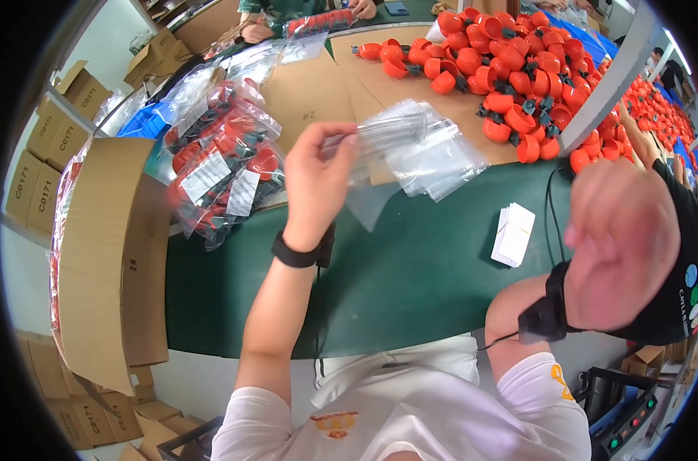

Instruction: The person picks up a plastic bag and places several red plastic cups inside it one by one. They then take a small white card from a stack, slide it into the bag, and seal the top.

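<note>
My left hand (322, 173) is above the middle of the green table (395, 276), its fingers closed on a clear plastic bag (370, 206) that hangs down beside it. Just beyond lies a pile of flat clear bags (441, 157), partly on the cardboard. On the right, my right hand (625, 238) is raised close to the camera and smeared by motion, so I cannot tell what its fingers hold. Between the hands rests a banded stack of white paper slips (513, 235). Red cup-shaped parts with black fittings (502, 65) are heaped at the far right.
Filled, labelled bags of red parts (226, 169) are piled at left, beside an open cardboard box (111, 253). A pale post (614, 81) rises at right. A co-worker's hand (256, 32) shows across the table. A black cable (549, 203) lies near the slips.
</note>
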`<state>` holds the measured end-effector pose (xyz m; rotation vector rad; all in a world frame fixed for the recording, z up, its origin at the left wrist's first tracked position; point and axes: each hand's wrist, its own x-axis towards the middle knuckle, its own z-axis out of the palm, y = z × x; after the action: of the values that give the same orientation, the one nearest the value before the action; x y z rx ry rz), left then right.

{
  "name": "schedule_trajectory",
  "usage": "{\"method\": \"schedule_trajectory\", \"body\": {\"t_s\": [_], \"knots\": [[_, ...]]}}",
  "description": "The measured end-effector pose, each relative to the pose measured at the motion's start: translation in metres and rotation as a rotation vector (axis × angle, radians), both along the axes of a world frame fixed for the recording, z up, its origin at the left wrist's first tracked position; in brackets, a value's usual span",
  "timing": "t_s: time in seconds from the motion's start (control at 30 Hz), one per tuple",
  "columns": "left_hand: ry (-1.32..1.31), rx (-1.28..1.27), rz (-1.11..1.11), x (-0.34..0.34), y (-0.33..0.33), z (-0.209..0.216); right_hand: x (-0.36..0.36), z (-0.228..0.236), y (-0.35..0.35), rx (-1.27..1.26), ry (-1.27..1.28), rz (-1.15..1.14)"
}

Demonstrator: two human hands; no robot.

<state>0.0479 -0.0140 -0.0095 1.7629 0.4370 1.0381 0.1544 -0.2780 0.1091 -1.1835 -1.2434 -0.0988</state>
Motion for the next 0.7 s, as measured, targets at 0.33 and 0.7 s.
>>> {"method": "schedule_trajectory", "body": {"t_s": [0.33, 0.7], "knots": [[-0.234, -0.060, 0.004, -0.063, 0.005, 0.055, 0.031, -0.043, 0.102, -0.533, 0.099, -0.162], [-0.498, -0.480, -0.381, -0.075, 0.026, 0.055, 0.039, -0.054, 0.117, -0.394, 0.261, 0.419]]}}
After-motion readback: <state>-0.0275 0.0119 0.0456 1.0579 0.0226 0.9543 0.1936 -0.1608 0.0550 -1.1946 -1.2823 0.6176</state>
